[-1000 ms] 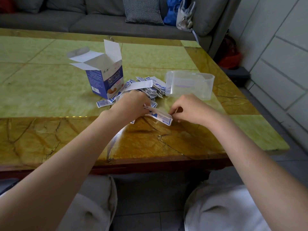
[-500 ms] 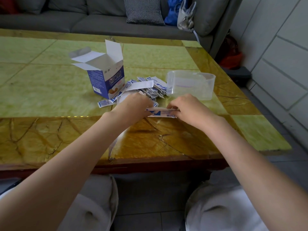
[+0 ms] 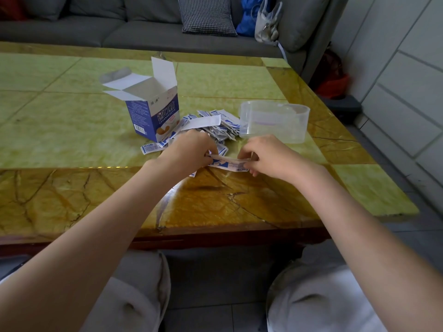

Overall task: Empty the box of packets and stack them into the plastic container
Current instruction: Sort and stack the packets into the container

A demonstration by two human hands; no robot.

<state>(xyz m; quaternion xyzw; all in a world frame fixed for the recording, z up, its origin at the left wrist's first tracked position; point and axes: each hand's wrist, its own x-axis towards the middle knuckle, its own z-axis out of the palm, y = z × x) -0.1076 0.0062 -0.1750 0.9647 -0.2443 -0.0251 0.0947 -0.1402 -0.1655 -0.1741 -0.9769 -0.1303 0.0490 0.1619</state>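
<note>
While both hands [image 3: 191, 152] pinch, packets [image 3: 227, 162] levelled.

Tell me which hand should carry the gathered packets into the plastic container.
The right hand, probably. It pinches one end of the small stack of packets and lies just in front of the plastic container. The left hand holds the other end but is nearer the box.

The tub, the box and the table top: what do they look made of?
Tub: clear, slightly cloudy plastic; the table shows through it. Box: thin printed card, with creased white flaps. Table: glossy green and amber veined slabs, probably polished stone or an imitation.
</note>
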